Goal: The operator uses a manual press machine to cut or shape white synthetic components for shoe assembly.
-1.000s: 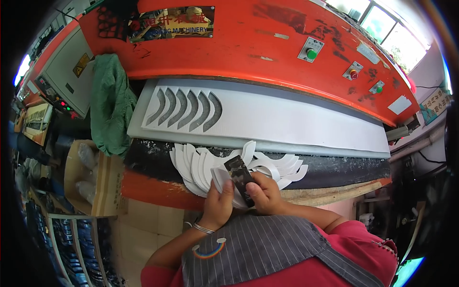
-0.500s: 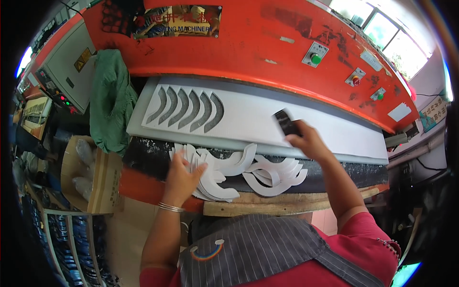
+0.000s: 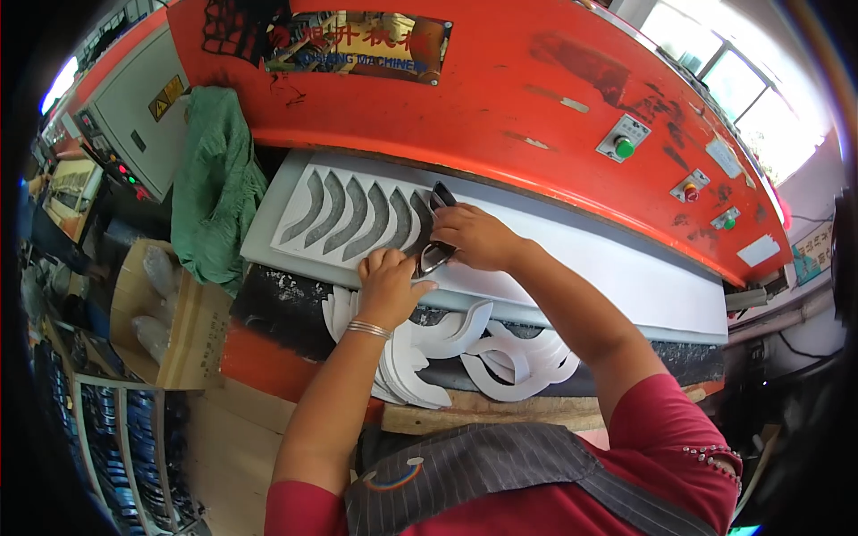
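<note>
A curved metal cutting die [image 3: 435, 258] stands on the white sheet [image 3: 572, 246], just right of a row of several crescent-shaped openings [image 3: 359, 214]. My right hand [image 3: 475, 236] is closed around the die's middle from above. At its near end, my left hand [image 3: 388, 288] has its fingers bent against the die, with the thumb toward me. Below the left hand lies a pile of white curved cut pieces [image 3: 413, 380]. More such pieces [image 3: 509, 389] overlap to its right, on the dark front ledge.
Behind the sheet rises a red machine beam [image 3: 500, 107] with a green button [image 3: 624, 146] and a red button [image 3: 690, 193]. A green cloth [image 3: 214, 183] hangs at the left, above an open cardboard box [image 3: 197, 335]. A wooden strip [image 3: 492, 411] edges the front.
My right hand has brought the cutting die leftward and down onto the sheet beside the openings. My left hand has left the cut pieces and moved up to the die's near end.
</note>
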The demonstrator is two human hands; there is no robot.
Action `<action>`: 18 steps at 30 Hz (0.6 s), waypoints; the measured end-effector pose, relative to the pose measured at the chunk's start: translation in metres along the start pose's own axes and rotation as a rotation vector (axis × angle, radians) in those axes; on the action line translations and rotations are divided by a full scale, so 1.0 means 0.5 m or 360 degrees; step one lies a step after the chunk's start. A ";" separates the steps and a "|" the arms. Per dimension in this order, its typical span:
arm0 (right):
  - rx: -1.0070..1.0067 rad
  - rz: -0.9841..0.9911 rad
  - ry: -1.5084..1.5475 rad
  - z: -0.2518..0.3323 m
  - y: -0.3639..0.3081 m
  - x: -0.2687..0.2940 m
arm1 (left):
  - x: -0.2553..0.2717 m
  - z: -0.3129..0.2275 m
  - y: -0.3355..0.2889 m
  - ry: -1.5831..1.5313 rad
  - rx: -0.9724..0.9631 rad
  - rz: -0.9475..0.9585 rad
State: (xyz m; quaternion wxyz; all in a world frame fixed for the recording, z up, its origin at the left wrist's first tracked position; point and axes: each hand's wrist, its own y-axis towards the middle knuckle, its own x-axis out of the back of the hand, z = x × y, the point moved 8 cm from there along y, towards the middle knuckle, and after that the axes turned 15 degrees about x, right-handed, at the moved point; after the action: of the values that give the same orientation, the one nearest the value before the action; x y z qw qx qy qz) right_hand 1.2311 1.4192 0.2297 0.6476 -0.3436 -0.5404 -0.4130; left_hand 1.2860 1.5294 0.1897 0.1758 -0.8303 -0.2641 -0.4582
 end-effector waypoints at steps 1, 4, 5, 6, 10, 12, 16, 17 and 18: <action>-0.0165 -0.0171 0.0060 -0.014 -0.017 0.008 | 0.006 0.001 -0.003 -0.0056 -0.0065 -0.0122; -0.0538 -0.0416 0.0265 -0.052 -0.061 -0.006 | 0.007 0.011 -0.006 -0.0184 -0.0098 -0.0255; -0.0831 -0.0436 0.0394 -0.077 -0.084 -0.026 | 0.009 0.012 -0.007 -0.0249 -0.0112 -0.0287; -0.0815 -0.0385 0.0456 -0.080 -0.084 -0.042 | 0.008 0.011 -0.008 -0.0244 -0.0116 -0.0287; -0.0785 -0.0530 0.0572 -0.089 -0.091 -0.069 | 0.003 0.009 -0.005 -0.0214 -0.0078 -0.0216; -0.0684 -0.0649 0.0413 -0.082 -0.091 -0.057 | 0.011 0.003 -0.007 -0.0174 -0.0136 -0.0278; -0.0732 -0.0729 0.0493 -0.086 -0.100 -0.056 | 0.016 0.004 -0.005 -0.0162 -0.0127 -0.0285; -0.0705 -0.0730 0.0453 -0.085 -0.099 -0.053 | 0.016 0.003 -0.004 -0.0166 -0.0134 -0.0286; -0.0713 -0.0718 0.0425 -0.087 -0.099 -0.052 | 0.016 0.002 -0.003 -0.0189 -0.0144 -0.0272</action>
State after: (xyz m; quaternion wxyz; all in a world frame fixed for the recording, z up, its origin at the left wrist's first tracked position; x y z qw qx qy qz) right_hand 1.2023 1.3640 0.1963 0.5134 -0.2920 -0.4093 -0.6954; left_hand 1.2890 1.5334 0.1961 0.0823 -0.8376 -0.3229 -0.4329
